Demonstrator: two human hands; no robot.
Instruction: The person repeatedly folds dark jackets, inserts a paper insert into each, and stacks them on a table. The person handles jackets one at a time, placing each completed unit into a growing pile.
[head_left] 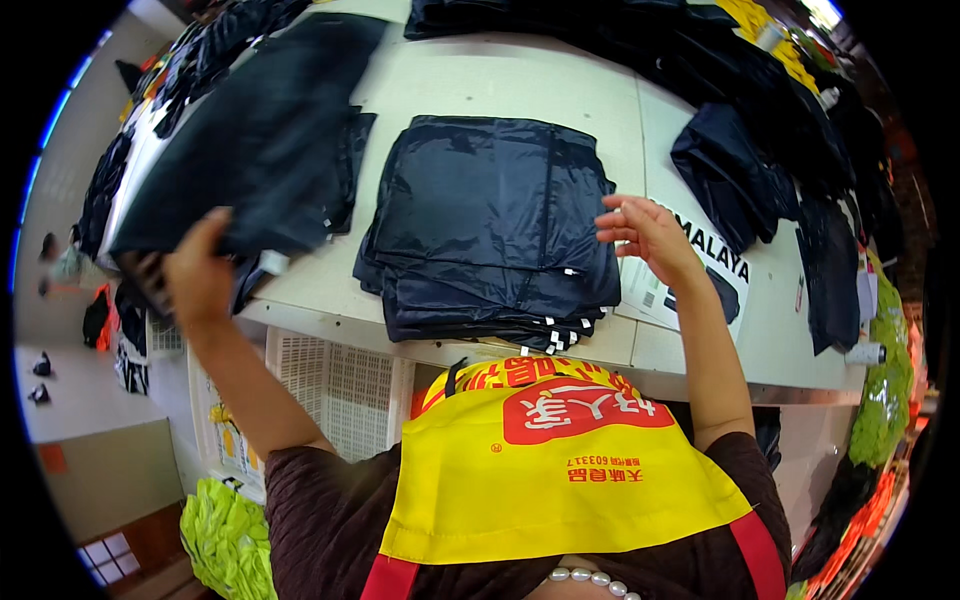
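A stack of folded dark navy garments [490, 230] lies on the white table [500, 85] in front of me. My right hand [645, 232] hovers at the stack's right edge, fingers spread, holding nothing. My left hand [200, 270] grips the near edge of a large dark garment [255, 135] that is lifted off the table's left side and spreads away from me. I wear a yellow and red apron [560, 470].
More dark clothes [740, 170] are piled along the table's back and right side. A printed white sheet [690, 280] lies right of the stack. A white perforated crate [340, 385] stands under the table edge. Bright green fabric [225, 540] lies lower left.
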